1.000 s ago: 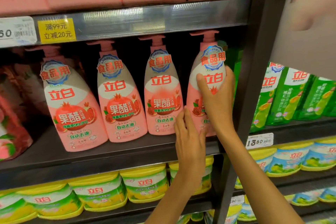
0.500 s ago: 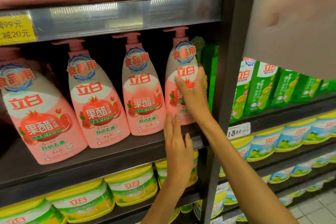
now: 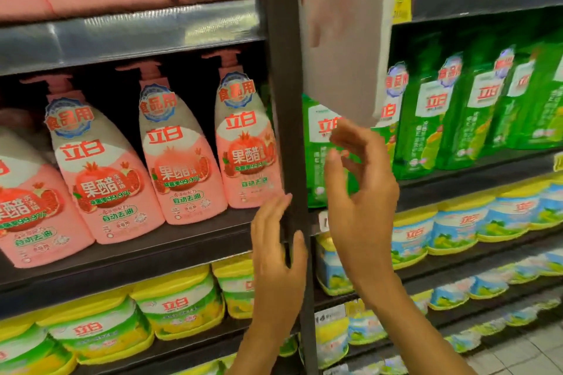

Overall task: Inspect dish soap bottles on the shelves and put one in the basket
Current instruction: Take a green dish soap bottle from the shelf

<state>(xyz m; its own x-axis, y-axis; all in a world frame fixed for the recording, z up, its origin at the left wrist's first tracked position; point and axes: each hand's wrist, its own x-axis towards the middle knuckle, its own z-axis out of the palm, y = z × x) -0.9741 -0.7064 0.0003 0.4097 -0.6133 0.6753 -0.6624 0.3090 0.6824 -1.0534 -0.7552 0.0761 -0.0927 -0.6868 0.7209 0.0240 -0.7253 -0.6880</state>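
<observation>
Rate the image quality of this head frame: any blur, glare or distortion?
Head view: motion blur smears the right hand and green pouches; pink pump bottles stay readable; glare streaks the metal shelf edge; wide-angle bending tilts bottles at the left; recesses behind them are dark.

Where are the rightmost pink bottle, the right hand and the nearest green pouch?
rightmost pink bottle [image 3: 248,155]: head view, on its pomegranate label.
right hand [image 3: 362,210]: head view, on the back of the hand.
nearest green pouch [image 3: 316,158]: head view, on its front panel.
</observation>
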